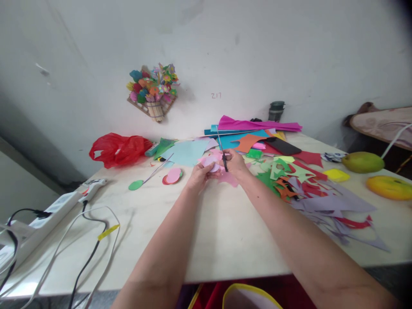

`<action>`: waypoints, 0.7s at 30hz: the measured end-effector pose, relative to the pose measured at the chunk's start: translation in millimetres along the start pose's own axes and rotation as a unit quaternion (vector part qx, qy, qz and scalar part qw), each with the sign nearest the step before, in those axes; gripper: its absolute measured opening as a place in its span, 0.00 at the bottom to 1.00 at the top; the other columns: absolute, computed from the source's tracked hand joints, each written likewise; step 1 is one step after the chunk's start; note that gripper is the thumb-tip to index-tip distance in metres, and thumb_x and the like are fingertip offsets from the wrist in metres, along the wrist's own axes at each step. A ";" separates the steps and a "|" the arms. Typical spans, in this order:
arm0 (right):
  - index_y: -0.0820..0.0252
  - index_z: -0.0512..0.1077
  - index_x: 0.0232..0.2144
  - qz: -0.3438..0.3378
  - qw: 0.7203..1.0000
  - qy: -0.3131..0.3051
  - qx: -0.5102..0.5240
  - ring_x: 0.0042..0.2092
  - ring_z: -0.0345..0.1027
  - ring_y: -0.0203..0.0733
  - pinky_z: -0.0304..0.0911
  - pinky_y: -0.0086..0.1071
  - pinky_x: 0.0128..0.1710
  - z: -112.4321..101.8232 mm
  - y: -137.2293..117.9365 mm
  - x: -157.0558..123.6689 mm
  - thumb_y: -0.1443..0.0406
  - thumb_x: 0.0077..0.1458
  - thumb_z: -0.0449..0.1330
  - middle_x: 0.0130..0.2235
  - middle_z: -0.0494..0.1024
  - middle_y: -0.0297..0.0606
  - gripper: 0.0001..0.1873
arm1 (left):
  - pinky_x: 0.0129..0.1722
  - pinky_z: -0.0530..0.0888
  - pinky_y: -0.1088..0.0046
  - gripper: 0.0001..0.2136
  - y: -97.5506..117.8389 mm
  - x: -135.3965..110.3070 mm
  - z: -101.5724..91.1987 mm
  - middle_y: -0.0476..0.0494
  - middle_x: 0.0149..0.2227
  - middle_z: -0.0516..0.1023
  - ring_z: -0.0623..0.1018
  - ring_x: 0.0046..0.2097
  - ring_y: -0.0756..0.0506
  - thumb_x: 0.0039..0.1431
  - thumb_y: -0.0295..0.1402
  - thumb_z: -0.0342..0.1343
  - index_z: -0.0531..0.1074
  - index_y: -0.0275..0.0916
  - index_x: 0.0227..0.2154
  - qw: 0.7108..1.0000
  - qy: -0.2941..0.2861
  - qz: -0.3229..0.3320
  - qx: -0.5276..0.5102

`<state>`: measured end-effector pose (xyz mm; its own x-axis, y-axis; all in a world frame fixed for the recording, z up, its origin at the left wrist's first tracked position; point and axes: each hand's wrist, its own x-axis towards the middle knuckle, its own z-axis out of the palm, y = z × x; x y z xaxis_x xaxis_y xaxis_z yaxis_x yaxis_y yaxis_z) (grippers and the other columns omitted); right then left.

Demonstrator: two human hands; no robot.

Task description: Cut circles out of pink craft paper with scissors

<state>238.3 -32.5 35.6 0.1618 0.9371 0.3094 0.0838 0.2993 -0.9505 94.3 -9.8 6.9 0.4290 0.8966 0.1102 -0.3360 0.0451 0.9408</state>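
My left hand (198, 177) pinches a pale lilac paper piece (210, 163) with a rounded edge, just above the table. A pair of scissors (224, 161) is gripped in my right hand (234, 164), its dark handle among the fingers and its thin blades pointing up and away. The scissors are close to the lilac paper's right side; whether they touch it I cannot tell. Pink paper scraps (229, 178) lie under and behind both hands. To the left, a small stack of round paper cutouts (174, 175) rests near a green paper disc (135, 185) on a thin stick.
Mixed paper offcuts (315, 191) spread across the right, with a dark phone (283, 146) behind. Two mangoes (363, 162) sit at the right edge. A red plastic bag (119, 149) lies back left; a power strip (51, 214) with loose cables occupies the left side.
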 end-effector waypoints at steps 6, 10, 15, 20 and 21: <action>0.58 0.67 0.34 0.058 0.997 0.029 0.036 0.23 0.62 0.34 0.58 0.28 0.22 0.6 -4.1 -2.6 0.59 0.30 0.68 0.23 0.70 0.27 0.25 | 0.33 0.78 0.69 0.16 4.9 -3.0 3.6 0.37 0.26 0.80 0.81 0.33 0.40 0.45 0.39 0.67 0.75 0.31 0.30 0.999 -0.007 0.004 0.047; 0.60 0.68 0.33 0.060 0.997 0.025 0.040 0.24 0.63 0.34 0.59 0.28 0.24 -5.3 0.3 2.0 0.61 0.29 0.70 0.22 0.70 0.27 0.25 | 0.33 0.78 0.67 0.16 4.8 -1.4 2.2 0.38 0.25 0.79 0.81 0.32 0.41 0.46 0.38 0.66 0.74 0.30 0.32 0.998 0.022 0.014 0.053; 0.59 0.68 0.30 0.050 0.998 0.000 0.042 0.21 0.62 0.33 0.59 0.28 0.21 -13.3 2.4 3.9 0.60 0.32 0.71 0.19 0.70 0.27 0.22 | 0.31 0.78 0.69 0.15 3.3 1.9 -7.0 0.39 0.26 0.79 0.81 0.29 0.43 0.48 0.34 0.65 0.73 0.29 0.36 0.993 0.096 0.046 0.041; 0.60 0.67 0.25 0.053 0.990 -0.127 0.017 0.18 0.62 0.31 0.55 0.25 0.17 -22.4 0.2 -1.5 0.53 0.42 0.68 0.19 0.71 0.31 0.19 | 0.32 0.77 0.72 0.11 3.1 2.7 -18.0 0.38 0.27 0.79 0.80 0.30 0.45 0.50 0.34 0.63 0.74 0.29 0.32 0.989 0.132 0.056 0.036; 0.61 0.67 0.24 0.054 0.986 -0.156 0.002 0.18 0.62 0.31 0.51 0.24 0.15 -24.9 0.1 -2.2 0.52 0.44 0.67 0.19 0.71 0.32 0.19 | 0.33 0.77 0.71 0.11 2.9 2.7 -20.0 0.38 0.28 0.80 0.80 0.31 0.45 0.50 0.34 0.63 0.75 0.29 0.32 0.988 0.138 0.055 0.032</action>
<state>262.4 -39.1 35.5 -0.1404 0.9732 0.1823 0.0787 0.1945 -0.9777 77.8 1.6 3.5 0.1447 0.9809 0.1298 -0.3111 -0.0794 0.9471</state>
